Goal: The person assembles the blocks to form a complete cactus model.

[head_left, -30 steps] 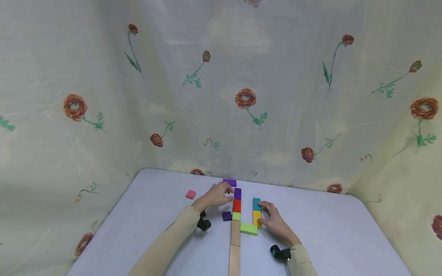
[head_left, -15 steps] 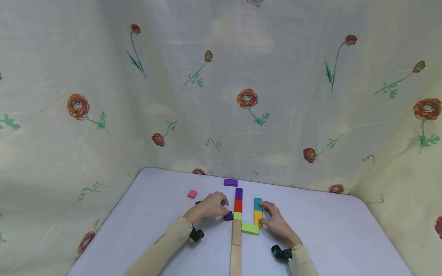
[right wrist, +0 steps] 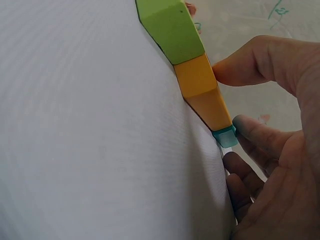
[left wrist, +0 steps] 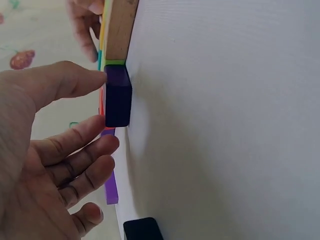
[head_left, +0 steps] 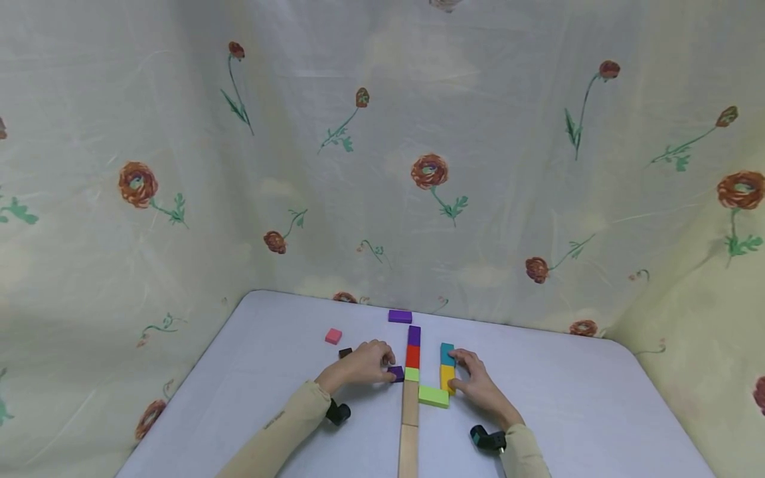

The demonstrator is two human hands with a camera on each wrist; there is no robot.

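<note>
Dark purple, the small block point(head_left: 398, 373) low centre in the head view seems light, stiff, best pinched by opposite sides, the left hand point(head_left: 362, 364) half-spread at it, grip unclear, the right hand point(head_left: 476, 380) wider

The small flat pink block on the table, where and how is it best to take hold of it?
Probably pinch two opposite side faces of the small flat pink block, coming from above: it lies flat and apart, so its sides are free. The left hand, nearest to it, should perhaps pass over the small dark block in between.
</note>
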